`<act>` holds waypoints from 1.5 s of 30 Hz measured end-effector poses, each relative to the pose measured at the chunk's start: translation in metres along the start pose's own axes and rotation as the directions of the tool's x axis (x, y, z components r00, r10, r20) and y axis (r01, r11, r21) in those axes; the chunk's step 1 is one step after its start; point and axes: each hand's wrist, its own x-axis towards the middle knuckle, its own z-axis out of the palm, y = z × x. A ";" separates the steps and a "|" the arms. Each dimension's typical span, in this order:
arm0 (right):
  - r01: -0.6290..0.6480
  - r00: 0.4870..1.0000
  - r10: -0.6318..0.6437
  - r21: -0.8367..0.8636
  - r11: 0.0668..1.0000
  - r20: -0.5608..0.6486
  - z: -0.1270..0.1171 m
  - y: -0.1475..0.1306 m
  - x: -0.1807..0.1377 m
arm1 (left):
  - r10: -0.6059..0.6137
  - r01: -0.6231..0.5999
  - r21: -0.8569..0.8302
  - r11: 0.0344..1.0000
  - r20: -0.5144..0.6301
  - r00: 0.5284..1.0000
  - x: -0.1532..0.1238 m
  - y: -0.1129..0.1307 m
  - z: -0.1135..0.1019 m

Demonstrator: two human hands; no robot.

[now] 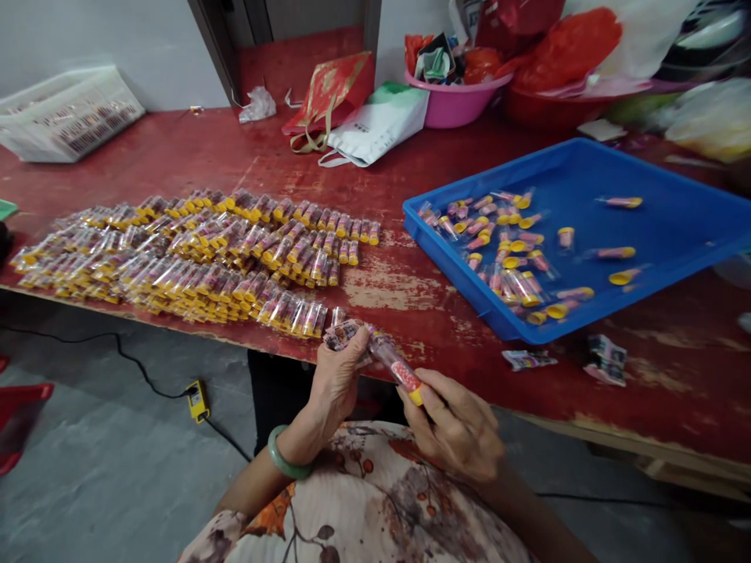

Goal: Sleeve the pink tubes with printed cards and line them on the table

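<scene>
My left hand [335, 383], with a green bangle on its wrist, is closed on a small stack of printed paper labels [343, 335] just below the table's front edge. My right hand [454, 426] pinches the yellow-capped end of a clear plastic tube [397, 367] with a pink and red label; its other end meets the labels at my left fingers. A big heap of similar labelled tubes [193, 254] lies in rows on the red table [399, 285] to the left. A blue tray [674, 227] on the right holds several loose tubes [510, 250].
Loose labels [604, 358] lie near the table's front right. At the back stand a white basket [67, 113], a red bag [328, 94], a white bag [381, 121] and a pink basin [454, 102] among plastic bags. A yellow plug box [198, 400] and cable lie on the floor.
</scene>
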 end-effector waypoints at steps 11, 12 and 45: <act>0.086 0.996 -0.083 -0.058 0.995 0.044 0.002 0.000 0.005 | 0.036 -0.038 -0.030 0.999 -0.066 0.997 0.002 -0.005 -0.003; 0.096 0.995 -0.093 -0.062 0.993 0.045 0.000 0.000 0.006 | 0.033 -0.035 -0.030 0.999 -0.073 0.997 0.003 -0.005 -0.003; -0.632 0.568 0.729 0.770 0.087 0.383 -0.014 0.029 0.004 | 0.037 -0.027 0.132 0.991 -0.072 0.997 -0.006 -0.019 0.029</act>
